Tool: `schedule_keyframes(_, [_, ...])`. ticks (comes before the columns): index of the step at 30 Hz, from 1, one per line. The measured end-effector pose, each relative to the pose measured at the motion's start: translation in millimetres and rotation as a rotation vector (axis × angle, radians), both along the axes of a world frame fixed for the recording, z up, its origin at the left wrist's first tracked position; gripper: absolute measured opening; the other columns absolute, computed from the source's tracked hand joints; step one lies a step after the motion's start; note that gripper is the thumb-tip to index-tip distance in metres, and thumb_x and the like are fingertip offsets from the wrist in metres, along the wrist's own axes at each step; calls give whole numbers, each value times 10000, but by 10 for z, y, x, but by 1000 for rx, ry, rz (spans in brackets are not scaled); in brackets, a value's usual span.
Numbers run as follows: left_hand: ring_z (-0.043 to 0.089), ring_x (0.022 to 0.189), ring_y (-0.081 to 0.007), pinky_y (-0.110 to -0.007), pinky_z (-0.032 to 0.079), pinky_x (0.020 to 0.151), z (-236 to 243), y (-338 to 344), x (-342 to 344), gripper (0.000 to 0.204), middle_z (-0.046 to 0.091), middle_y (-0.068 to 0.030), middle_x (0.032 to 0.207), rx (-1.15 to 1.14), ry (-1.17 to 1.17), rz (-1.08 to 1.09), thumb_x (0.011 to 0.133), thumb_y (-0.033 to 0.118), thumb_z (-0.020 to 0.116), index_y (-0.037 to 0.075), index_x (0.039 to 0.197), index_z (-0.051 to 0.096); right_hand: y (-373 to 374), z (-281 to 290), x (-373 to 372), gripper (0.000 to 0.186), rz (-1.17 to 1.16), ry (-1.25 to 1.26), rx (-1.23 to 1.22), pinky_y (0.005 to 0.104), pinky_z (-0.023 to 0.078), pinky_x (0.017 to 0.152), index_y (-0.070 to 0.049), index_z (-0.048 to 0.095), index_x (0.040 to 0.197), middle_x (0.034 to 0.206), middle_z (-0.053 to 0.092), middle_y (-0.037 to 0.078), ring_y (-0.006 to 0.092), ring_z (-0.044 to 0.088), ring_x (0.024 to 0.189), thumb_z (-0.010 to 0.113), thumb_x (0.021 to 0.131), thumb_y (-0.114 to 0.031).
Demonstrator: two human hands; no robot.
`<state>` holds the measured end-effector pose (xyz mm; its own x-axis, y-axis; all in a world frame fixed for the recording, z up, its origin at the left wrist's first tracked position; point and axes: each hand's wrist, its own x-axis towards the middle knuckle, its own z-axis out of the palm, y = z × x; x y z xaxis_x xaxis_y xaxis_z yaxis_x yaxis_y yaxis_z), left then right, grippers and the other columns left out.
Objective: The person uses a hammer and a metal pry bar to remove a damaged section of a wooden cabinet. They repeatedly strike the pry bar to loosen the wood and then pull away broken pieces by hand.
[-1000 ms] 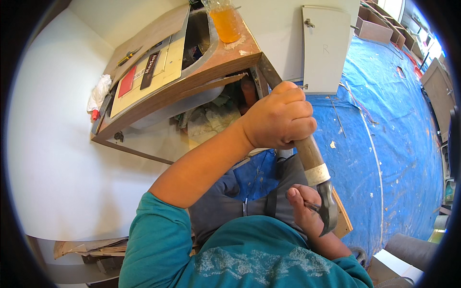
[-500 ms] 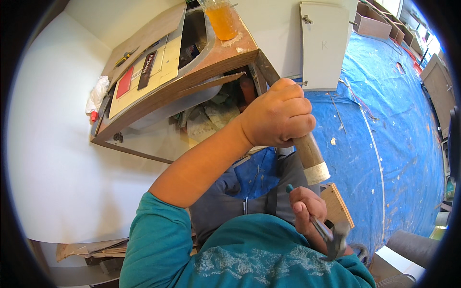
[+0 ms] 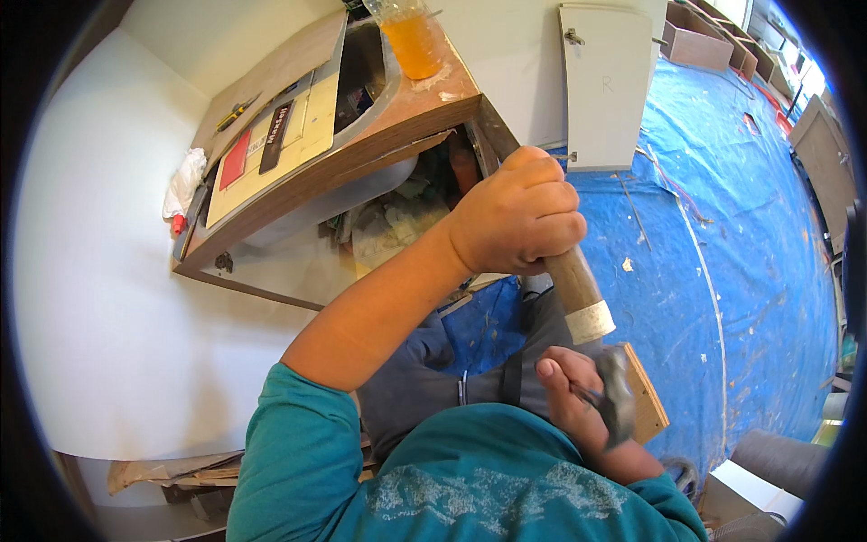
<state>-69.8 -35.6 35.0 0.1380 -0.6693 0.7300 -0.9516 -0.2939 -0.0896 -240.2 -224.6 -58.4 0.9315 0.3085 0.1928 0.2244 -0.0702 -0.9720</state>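
Observation:
My left hand (image 3: pixel 524 212) is closed in a fist round a thick round wooden bar (image 3: pixel 573 280). The bar's pale end (image 3: pixel 590 322) points down toward me, and its upper part runs behind my fingers toward the cabinet's corner; whether it touches the cabinet I cannot tell. Below that end, my right hand (image 3: pixel 569 384) is wrapped round a hammer, its grey metal head (image 3: pixel 618 397) smeared by motion. A narrow gap seems to part the hammer head from the bar. The wooden cabinet (image 3: pixel 379 131) stands beyond my left forearm, its front uncovered, with crumpled material inside.
On the cabinet top stand a bottle of orange liquid (image 3: pixel 415 45) and flat boards (image 3: pixel 302 122). A white door panel (image 3: pixel 607 90) leans on the wall. Blue sheeting (image 3: pixel 677 289) covers the floor at right. A plywood piece (image 3: pixel 646 393) stands by my right hand.
The hammer in my right hand has swung, its head rising toward the bar's pale end. My left hand has shifted slightly left with the bar still in its grip.

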Motion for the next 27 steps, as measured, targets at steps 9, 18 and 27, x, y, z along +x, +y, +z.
schedule_keyframes(9, [587,776,-265,-410,474,763,1,-22,11,223,589,-23,820,-19,-2,-19,754,150,824,137,798,605,-60,-18,-59,360,26,90,-22,383,442,591,24,601,852,704,539,130,267,545,633,566,1051,-274])
schedule_keyframes(18, [591,785,-265,-409,468,754,-9,-22,24,217,594,-21,823,-17,6,-15,765,156,821,134,802,608,-45,-276,-3,467,-46,90,208,323,396,585,-3,544,732,701,564,90,162,486,625,544,1069,-326])
schedule_keyframes(27, [608,894,-248,-418,462,847,10,-74,1,225,604,-8,894,120,28,34,759,194,746,145,947,632,-200,-736,27,387,-165,369,374,313,387,590,-50,501,714,659,481,50,139,436,608,546,1062,-213])
